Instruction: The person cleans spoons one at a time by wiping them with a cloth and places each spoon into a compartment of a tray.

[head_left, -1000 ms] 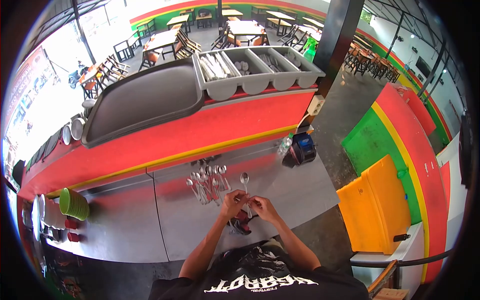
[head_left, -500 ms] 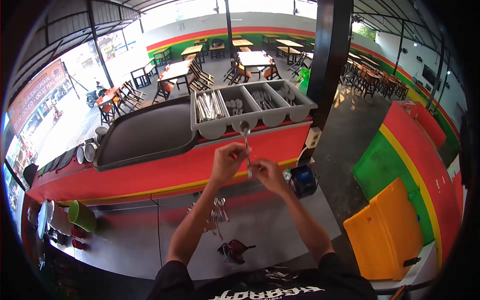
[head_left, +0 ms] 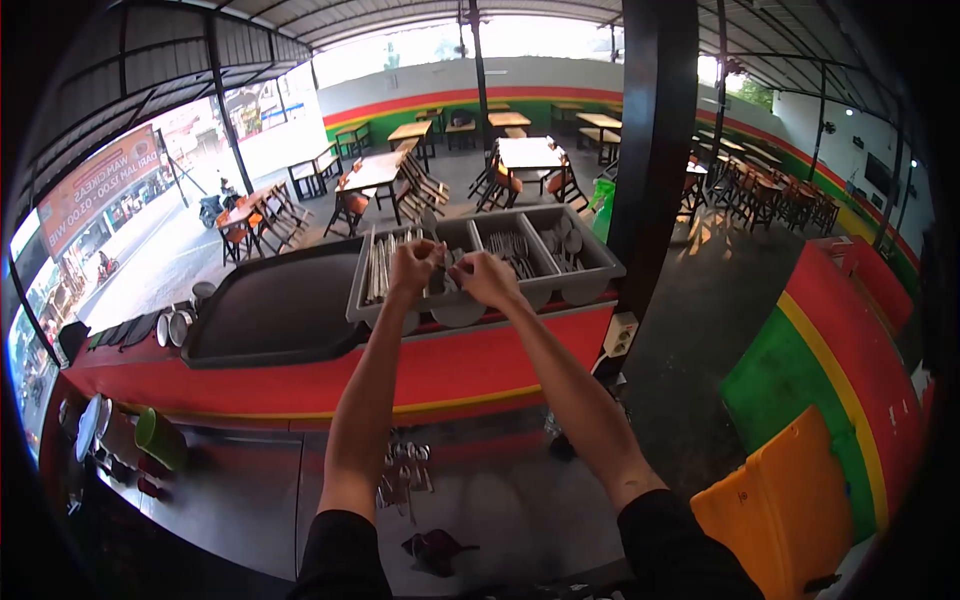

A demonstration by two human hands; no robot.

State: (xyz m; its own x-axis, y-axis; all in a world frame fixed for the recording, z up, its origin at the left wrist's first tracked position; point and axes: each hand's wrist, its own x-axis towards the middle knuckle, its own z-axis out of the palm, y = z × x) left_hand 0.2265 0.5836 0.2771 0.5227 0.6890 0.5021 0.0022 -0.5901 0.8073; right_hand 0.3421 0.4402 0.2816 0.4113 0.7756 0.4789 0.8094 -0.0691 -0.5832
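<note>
Both my arms reach out to the grey cutlery tray (head_left: 592, 268) on top of the red counter (head_left: 480, 365). My left hand (head_left: 413, 266) and my right hand (head_left: 487, 279) meet over its second compartment. They pinch a metal spoon (head_left: 446, 262) between them; only a small part of it shows. The leftmost compartment holds long cutlery (head_left: 378, 266), and the two on the right hold forks (head_left: 515, 250) and more spoons (head_left: 568, 241).
Several loose spoons (head_left: 405, 476) and a dark red cloth (head_left: 435, 548) lie on the steel worktop below. A black tray (head_left: 275, 310) sits left of the cutlery tray. Green bowls (head_left: 160, 437) stand far left, a black pillar (head_left: 650, 140) right, a yellow bin (head_left: 790, 510) lower right.
My hands lifted the spoon from above the steel worktop up and forward to the cutlery tray. My view tilted up with them.
</note>
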